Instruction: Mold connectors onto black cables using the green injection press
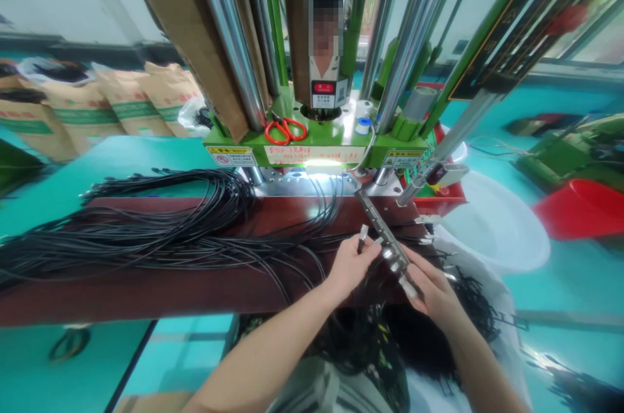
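My right hand point(433, 286) grips the near end of a long metal mold bar point(385, 231), which slants away toward the machine. Several small metal fittings show along the bar. Close to its left side, my left hand point(350, 263) is closed in a pinch around a small metal-tipped cable connector point(363, 234); a second bit of metal shows at the fingertips. Black cables point(190, 247) lie in thick bundles across the dark red bench point(121, 299) to the left. Some thin cables run up under the lit press point(322, 169).
Red-handled scissors point(285, 132) and a small blue-and-white spool point(363, 125) rest on the green press ledge. A white bag point(502, 309) with black pieces stands right of the bench, near a pale round tub point(507, 224). Paper sacks point(82, 110) line the back left.
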{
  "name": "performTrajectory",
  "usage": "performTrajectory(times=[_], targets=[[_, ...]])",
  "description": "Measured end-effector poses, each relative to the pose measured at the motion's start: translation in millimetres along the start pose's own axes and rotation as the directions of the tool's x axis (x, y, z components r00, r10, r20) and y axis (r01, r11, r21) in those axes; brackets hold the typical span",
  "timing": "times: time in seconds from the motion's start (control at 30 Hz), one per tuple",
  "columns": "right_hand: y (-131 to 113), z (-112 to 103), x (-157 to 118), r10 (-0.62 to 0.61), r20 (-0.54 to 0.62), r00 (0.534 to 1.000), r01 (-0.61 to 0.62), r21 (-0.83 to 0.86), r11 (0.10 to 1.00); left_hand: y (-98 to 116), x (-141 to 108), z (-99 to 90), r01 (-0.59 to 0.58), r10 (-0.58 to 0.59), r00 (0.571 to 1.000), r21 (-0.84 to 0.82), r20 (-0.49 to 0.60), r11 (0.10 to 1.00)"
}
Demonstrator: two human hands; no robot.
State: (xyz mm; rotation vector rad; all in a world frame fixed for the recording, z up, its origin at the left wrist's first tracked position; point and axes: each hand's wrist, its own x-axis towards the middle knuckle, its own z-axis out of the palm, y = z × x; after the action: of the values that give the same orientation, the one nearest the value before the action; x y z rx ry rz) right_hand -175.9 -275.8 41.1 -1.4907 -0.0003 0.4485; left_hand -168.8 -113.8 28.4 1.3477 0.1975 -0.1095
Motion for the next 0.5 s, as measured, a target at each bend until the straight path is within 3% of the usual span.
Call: performTrajectory(times=[0.33,0.5], targets=[[-2.7,-2.1,-0.2,0.009,0.061,0.998,-0.004,-0.075,0.997,3.3,-1.9,-4.1,0.077,-0.077,0.997,-0.067,0.003,0.995],[0.5,-3.2,3.8,-0.057,0.077,0.995,0.071,-0.195,0.978,1.9,-2.5,-6.7,0.079,-0.079,0.997,-0.055,-0.016,0.995]])
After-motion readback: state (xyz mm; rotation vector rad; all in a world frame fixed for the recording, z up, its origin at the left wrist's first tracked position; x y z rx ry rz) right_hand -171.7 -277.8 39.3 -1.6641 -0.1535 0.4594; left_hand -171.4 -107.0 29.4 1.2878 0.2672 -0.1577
